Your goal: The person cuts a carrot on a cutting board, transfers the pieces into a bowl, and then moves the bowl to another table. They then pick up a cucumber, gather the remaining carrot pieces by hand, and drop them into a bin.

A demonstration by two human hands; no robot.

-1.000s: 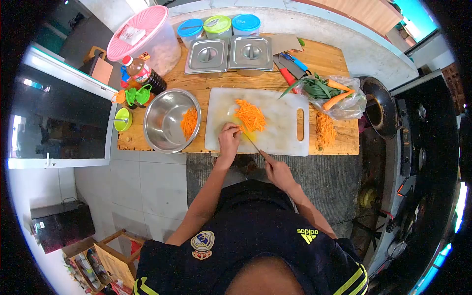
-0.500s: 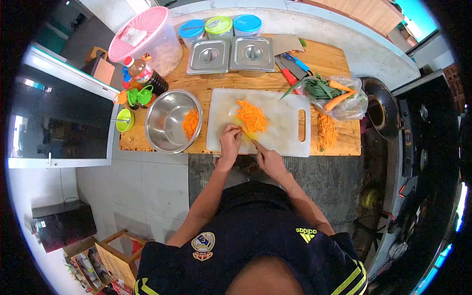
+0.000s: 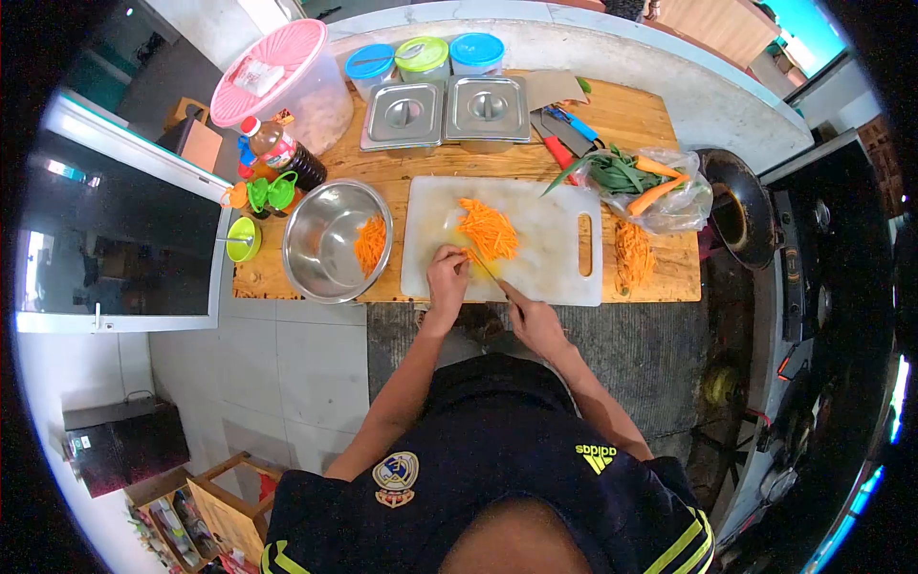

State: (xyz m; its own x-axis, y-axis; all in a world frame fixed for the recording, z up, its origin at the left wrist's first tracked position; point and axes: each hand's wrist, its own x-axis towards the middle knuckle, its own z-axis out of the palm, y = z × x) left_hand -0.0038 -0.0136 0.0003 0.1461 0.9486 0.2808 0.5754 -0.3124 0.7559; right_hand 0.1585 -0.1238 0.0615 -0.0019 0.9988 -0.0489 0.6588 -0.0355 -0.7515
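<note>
A white cutting board (image 3: 555, 239) lies on the wooden counter with a heap of carrot strips (image 3: 488, 228) on it. My left hand (image 3: 447, 275) presses down on a carrot piece (image 3: 468, 254) at the board's near edge. My right hand (image 3: 535, 323) grips a knife (image 3: 490, 272) by the handle, its blade angled up toward the carrot piece beside my left fingers. A steel bowl (image 3: 330, 251) left of the board holds some carrot strips (image 3: 368, 241).
A plastic bag of carrots and greens (image 3: 645, 187) and carrot peels (image 3: 631, 253) lie right of the board. Two lidded steel pans (image 3: 445, 110), coloured tubs (image 3: 421, 53), a pink-lidded container (image 3: 277, 67), bottles (image 3: 282, 153) and a wok (image 3: 736, 206) surround it.
My right hand slid forward with the knife toward the board, then drew back a little toward me. My left hand stayed on the carrot piece.
</note>
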